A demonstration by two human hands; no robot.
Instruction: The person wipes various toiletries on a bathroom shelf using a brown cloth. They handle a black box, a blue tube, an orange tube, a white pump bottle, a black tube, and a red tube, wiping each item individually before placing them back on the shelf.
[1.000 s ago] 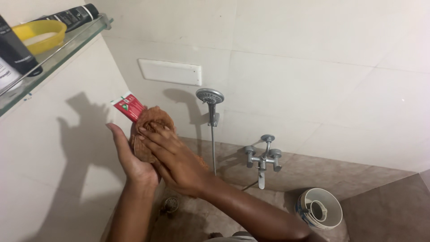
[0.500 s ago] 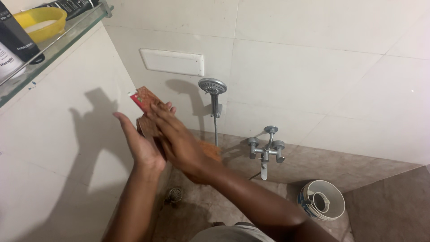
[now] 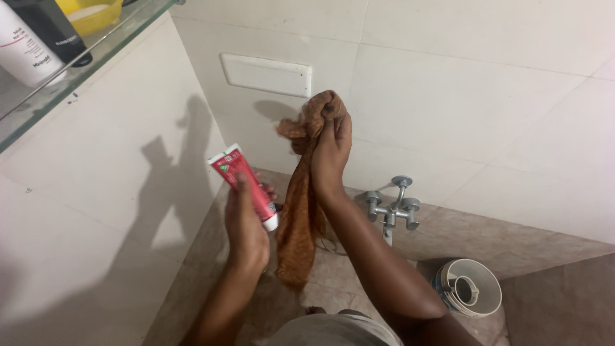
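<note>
Gripping tight, the right hand [image 3: 333, 150] is closed around the top of a brown cloth [image 3: 301, 218], which hangs at center. At eight o'clock from it, a red tube [image 3: 242, 182] is clasped by the left hand [image 3: 246, 234]. A tap [image 3: 392, 208] is seen at three o'clock.

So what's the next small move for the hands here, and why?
Probably set the red tube on the glass shelf: the left hand holds it clear of the brown cloth, which the raised right hand grips alone.
</note>
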